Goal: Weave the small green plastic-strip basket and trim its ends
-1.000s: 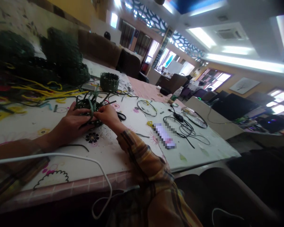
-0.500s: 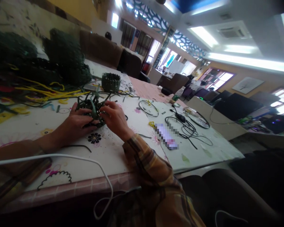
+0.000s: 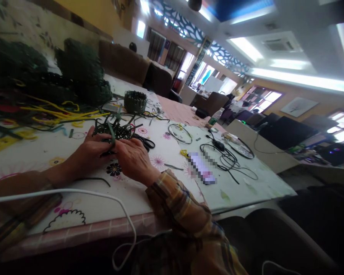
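Observation:
A dark green woven basket (image 3: 122, 131) with loose strip ends sticking up rests on the flowered tablecloth in front of me. My left hand (image 3: 95, 148) is closed around its near left side. At the near side of the basket my right hand (image 3: 134, 158) is closed, fingertips pinching a green strip (image 3: 112, 134) next to my left fingers; the fingertips are partly hidden. Black-handled scissors (image 3: 148, 143) lie just beyond my right hand. Behind stands another green woven basket (image 3: 135, 102), upright with an open top.
Dark green woven pieces (image 3: 77, 65) pile up at the back left, beside yellow strips (image 3: 65, 112). To the right lie a coiled black cable (image 3: 222, 152), a phone-like pixelated object (image 3: 201, 168) and a plastic bottle (image 3: 216, 116). A white cable (image 3: 83, 191) crosses the near edge.
My right hand has come down from the basket's right side to its near side, closer to my left hand, uncovering the scissors. My left hand stays on the basket.

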`<state>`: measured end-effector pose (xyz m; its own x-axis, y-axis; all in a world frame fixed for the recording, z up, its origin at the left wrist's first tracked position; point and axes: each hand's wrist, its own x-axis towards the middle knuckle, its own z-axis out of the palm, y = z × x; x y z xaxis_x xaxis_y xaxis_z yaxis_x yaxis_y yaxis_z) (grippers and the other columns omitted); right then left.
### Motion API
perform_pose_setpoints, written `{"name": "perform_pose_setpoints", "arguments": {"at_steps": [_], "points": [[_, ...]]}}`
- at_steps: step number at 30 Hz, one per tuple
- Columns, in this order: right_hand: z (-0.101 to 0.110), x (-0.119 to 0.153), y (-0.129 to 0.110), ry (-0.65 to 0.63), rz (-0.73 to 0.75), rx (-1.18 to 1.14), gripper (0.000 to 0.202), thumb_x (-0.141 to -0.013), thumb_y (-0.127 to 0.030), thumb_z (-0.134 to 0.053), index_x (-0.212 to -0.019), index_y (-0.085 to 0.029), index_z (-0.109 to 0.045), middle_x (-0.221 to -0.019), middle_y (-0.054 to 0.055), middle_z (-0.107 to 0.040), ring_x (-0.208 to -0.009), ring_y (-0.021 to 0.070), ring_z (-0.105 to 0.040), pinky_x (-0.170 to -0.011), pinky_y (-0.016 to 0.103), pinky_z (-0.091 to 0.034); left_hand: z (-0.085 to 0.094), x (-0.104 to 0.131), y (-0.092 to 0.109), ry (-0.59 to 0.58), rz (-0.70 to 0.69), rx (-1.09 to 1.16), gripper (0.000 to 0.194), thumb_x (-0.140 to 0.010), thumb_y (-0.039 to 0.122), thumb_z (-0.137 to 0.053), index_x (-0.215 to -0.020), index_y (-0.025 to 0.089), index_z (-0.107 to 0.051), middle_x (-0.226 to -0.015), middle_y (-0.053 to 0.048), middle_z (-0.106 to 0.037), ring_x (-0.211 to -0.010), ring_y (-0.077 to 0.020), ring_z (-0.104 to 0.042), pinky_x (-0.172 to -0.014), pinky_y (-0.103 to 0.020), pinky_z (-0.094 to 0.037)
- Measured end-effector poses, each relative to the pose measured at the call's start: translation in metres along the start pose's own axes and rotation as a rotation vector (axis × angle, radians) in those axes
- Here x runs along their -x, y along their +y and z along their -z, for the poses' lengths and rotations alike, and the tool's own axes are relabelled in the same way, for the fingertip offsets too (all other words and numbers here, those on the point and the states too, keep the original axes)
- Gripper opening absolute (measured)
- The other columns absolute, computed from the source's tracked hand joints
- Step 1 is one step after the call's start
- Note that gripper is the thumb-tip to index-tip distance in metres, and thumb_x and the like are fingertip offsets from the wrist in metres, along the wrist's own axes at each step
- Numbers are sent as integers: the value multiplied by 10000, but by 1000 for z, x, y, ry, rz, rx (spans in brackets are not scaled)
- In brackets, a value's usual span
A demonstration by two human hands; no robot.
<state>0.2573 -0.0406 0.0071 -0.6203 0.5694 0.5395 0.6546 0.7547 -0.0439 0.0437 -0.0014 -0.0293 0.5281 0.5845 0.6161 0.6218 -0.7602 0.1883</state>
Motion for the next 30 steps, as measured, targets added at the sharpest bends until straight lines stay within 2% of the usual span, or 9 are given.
{"name": "perform_pose_setpoints", "arguments": {"at_steps": [3,8,14,17,23,30], "points": [[4,1,-5,-50,6,33,294,-1030,-134,-423,-1285,-127,-568,-1154,124,-758,-1169,231,-678,-1066,402,-453,0,1,-2,-15,10,-1,185,-943,313,-566,-949,260,-743,-1082,-62,-794,-1216,-284,-650,-1301,-621,-123],[6,-1,-14,-16,33,87,284,-1029,-133,-414,-1260,-91,-574,-1147,128,-745,-1160,224,-671,-1217,406,-381,-4,4,-8,-9,-6,-14,215,-976,307,-527,-965,242,-731,-1059,-79,-797,-1222,-279,-649,-1303,-614,-134],[-2,-2,-24,-26,-24,107,313,-983,-89,-374,-1213,-102,-587,-1161,140,-726,-1192,231,-658,-1267,428,-366,-9,8,-15,-6,-36,-26,239,-990,290,-510,-1015,236,-742,-994,-71,-809,-1253,-274,-634,-1297,-612,-153],[-5,-2,-30,-21,-87,110,318,-938,-80,-399,-1200,-88,-579,-1138,141,-722,-1183,229,-659,-1282,411,-345,-8,9,-16,7,-41,-28,236,-1007,296,-507,-1024,236,-734,-1043,-72,-808,-1278,-263,-628,-1305,-591,-157],[-10,-1,-33,-43,-189,73,264,-915,-57,-418,-1116,-146,-564,-979,86,-743,-1036,195,-714,-1302,415,-290,-6,7,-12,27,-78,-27,226,-1005,253,-505,-979,223,-728,-988,-67,-796,-1266,-258,-636,-1314,-574,-154],[-14,-5,-20,-63,-238,69,254,-906,-85,-493,-1139,-158,-561,-831,42,-743,-875,195,-742,-1306,392,-270,-5,6,-9,15,-35,-33,172,-954,278,-575,-1010,220,-727,-1089,-107,-800,-1261,-294,-639,-1297,-606,-197]]}}
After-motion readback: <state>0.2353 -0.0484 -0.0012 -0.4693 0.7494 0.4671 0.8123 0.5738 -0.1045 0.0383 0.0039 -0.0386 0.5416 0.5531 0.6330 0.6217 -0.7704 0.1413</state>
